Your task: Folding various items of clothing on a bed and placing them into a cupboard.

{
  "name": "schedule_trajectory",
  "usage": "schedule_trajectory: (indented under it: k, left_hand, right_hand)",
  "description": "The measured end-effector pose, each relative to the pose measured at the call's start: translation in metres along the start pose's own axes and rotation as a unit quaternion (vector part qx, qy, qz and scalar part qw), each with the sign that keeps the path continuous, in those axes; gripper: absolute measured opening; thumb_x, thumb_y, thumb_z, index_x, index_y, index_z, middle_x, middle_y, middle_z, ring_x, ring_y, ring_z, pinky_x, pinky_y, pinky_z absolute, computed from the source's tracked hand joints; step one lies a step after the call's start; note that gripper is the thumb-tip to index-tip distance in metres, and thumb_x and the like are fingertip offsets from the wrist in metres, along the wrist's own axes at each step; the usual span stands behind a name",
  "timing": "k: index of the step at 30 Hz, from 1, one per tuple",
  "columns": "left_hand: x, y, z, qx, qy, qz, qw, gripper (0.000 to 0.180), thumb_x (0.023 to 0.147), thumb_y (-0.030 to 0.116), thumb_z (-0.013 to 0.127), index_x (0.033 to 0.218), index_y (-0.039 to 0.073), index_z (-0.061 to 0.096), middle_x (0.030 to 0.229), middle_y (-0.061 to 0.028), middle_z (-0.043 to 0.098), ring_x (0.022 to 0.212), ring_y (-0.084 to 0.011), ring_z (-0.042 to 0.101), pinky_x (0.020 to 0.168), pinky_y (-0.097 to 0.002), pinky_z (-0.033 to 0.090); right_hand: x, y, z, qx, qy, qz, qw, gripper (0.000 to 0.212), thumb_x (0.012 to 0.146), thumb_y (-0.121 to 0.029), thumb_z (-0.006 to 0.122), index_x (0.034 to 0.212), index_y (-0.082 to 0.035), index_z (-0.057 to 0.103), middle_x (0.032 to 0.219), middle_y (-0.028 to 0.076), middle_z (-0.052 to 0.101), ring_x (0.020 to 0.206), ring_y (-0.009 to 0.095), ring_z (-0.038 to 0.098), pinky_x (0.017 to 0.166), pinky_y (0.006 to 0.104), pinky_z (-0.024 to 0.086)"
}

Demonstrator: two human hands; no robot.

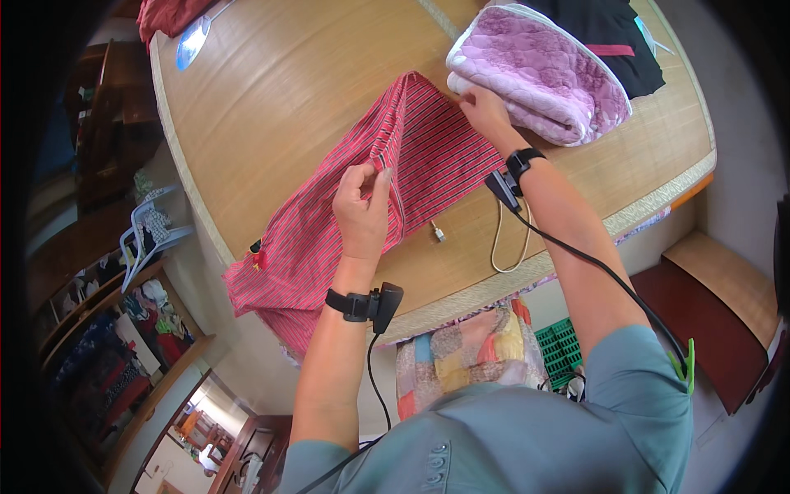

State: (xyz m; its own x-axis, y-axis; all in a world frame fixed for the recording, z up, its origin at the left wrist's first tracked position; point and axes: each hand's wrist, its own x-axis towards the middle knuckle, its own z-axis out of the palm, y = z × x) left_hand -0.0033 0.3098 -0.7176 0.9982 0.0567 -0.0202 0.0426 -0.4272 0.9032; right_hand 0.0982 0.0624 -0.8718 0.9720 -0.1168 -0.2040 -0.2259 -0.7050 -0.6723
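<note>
Tan matting (pixel 271 99) with a pale border carries a red striped cloth (pixel 317 210), which trails from the middle over the near-left corner as a person's left hand (pixel 362 214) pinches its raised edge between thumb and fingers. Beside the pink quilted pad (pixel 547 70), toward the matting's right edge, the right hand (pixel 487 114) curls its fingers, though whether they grip pad or cloth cannot be told. Careful handling likely calls for keeping that edge taut, easing out folds and avoiding the white cable (pixel 494 249) at the near edge.

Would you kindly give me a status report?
Left hand pinching red striped cloth. Right hand by folded pink blanket, grip unclear. Cloth rumpled, white cable alongside.
</note>
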Motion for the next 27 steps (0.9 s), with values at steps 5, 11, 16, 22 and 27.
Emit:
schedule_trajectory:
  k: [5, 11, 16, 22, 27]
  left_hand:
    - [0.000, 0.000, -0.005, -0.012, 0.022, -0.020, 0.999, 0.011, 0.087, 0.008, 0.067, 0.088, -0.001, 0.060, 0.077, -0.0014, 0.058, 0.067, -0.0080, 0.053, 0.062, -0.0233, 0.046]
    - [0.002, -0.003, -0.014, -0.055, 0.048, -0.043, 0.996, 0.010, 0.088, 0.008, 0.067, 0.089, 0.000, 0.061, 0.074, 0.0034, 0.057, 0.067, -0.0031, 0.051, 0.060, -0.0196, 0.043]
    - [0.003, 0.015, -0.027, -0.078, 0.056, -0.042, 0.994, 0.011, 0.088, 0.008, 0.068, 0.089, 0.000, 0.061, 0.077, 0.0024, 0.057, 0.068, -0.0035, 0.051, 0.062, -0.0197, 0.044]
    - [0.001, 0.046, -0.043, 0.025, 0.034, 0.060, 0.997, 0.012, 0.085, 0.005, 0.069, 0.085, -0.001, 0.059, 0.077, -0.0048, 0.057, 0.069, -0.0121, 0.055, 0.065, -0.0246, 0.046]
    - [0.001, 0.054, -0.030, 0.033, 0.026, 0.102, 0.994, 0.012, 0.081, 0.002, 0.070, 0.084, -0.001, 0.059, 0.076, -0.0083, 0.057, 0.069, -0.0175, 0.056, 0.065, -0.0281, 0.047]
  right_hand:
    - [-0.018, 0.013, 0.012, -0.015, -0.020, 0.007, 1.000, 0.028, 0.082, -0.016, 0.060, 0.109, -0.008, 0.064, 0.106, 0.018, 0.066, 0.099, 0.035, 0.062, 0.086, 0.0434, 0.049]
    - [-0.026, -0.002, 0.015, -0.100, -0.015, -0.013, 0.995, 0.019, 0.085, -0.009, 0.055, 0.101, -0.009, 0.063, 0.107, 0.017, 0.063, 0.099, 0.037, 0.061, 0.084, 0.0463, 0.048]
    - [-0.025, -0.006, 0.008, -0.100, -0.018, -0.029, 0.994, 0.012, 0.083, -0.008, 0.055, 0.094, -0.008, 0.060, 0.102, 0.017, 0.063, 0.095, 0.036, 0.061, 0.080, 0.0480, 0.048]
    - [-0.026, -0.045, -0.007, 0.043, -0.011, -0.050, 0.998, 0.016, 0.080, -0.006, 0.058, 0.096, -0.008, 0.058, 0.093, 0.015, 0.065, 0.089, 0.035, 0.063, 0.073, 0.0446, 0.049]
    - [0.006, -0.077, 0.015, 0.096, 0.029, -0.138, 0.985, 0.031, 0.077, -0.011, 0.066, 0.107, -0.008, 0.058, 0.092, 0.017, 0.065, 0.090, 0.035, 0.063, 0.078, 0.0426, 0.049]
